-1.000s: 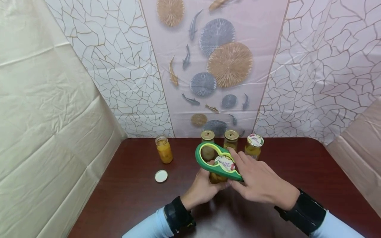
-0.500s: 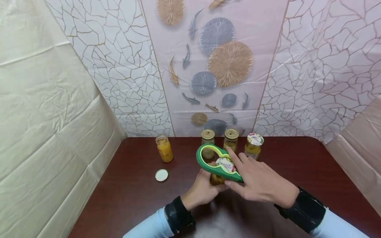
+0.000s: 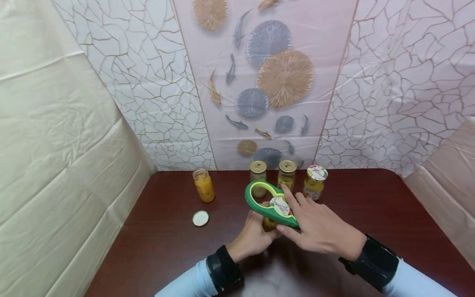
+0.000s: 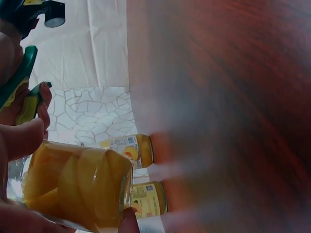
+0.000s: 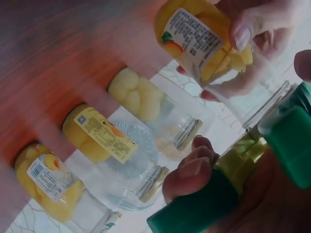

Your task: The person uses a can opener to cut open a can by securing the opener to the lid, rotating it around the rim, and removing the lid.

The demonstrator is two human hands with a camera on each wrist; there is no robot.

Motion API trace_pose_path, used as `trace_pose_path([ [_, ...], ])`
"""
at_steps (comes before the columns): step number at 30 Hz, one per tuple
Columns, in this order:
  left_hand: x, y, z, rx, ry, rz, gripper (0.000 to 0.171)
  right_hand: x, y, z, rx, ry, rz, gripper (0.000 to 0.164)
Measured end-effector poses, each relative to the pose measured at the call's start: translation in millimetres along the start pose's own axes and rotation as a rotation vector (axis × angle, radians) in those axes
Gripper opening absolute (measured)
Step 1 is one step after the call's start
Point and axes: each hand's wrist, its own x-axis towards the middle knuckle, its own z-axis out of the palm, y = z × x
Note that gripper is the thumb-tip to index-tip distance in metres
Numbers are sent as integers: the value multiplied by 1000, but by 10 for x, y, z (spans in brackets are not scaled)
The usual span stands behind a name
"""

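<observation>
My left hand (image 3: 252,237) grips a glass jar (image 4: 73,179) of yellow fruit pieces from the side, above the table. The jar's printed label (image 5: 192,39) faces the right wrist camera. Over its top sits a green jar opener (image 3: 274,215) with a lime-green lining and two joined ring openings. The patterned lid (image 3: 280,206) shows inside the smaller ring, while the larger ring points left. My right hand (image 3: 323,229) holds the opener at its right end, fingers and thumb bent around the green body (image 5: 291,145). Its palm side is hidden in the head view.
An uncapped jar of orange-yellow fruit (image 3: 205,187) stands back left, with a loose lid (image 3: 200,218) in front, white inside up. Three capped jars line the back edge: one of pale fruit (image 5: 133,97), one gold-lidded (image 3: 286,178), one with a patterned lid (image 3: 314,185).
The printed lid has turned a little inside the opener. My right hand and the opener have shifted slightly; my left hand keeps its grip on the jar.
</observation>
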Motion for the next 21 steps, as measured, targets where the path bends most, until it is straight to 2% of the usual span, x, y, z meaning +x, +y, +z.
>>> trace_pose_path([
  [6, 21, -44, -24, 15, -2, 29, 67, 20, -3, 41, 3, 12, -2, 91],
  [11, 14, -88, -8, -37, -15, 17, 66, 14, -14, 66, -5, 27, -23, 89],
  [15, 14, -120, -18, -91, -38, 48, 67, 27, 9, 72, -33, 28, -51, 89],
  [18, 31, -133, -73, -126, -81, 89, 68, 44, 59, 62, -64, 38, -103, 88],
  [21, 66, -144, -173, -203, -185, 100, 67, 57, 111, 10, -77, 26, -174, 88],
])
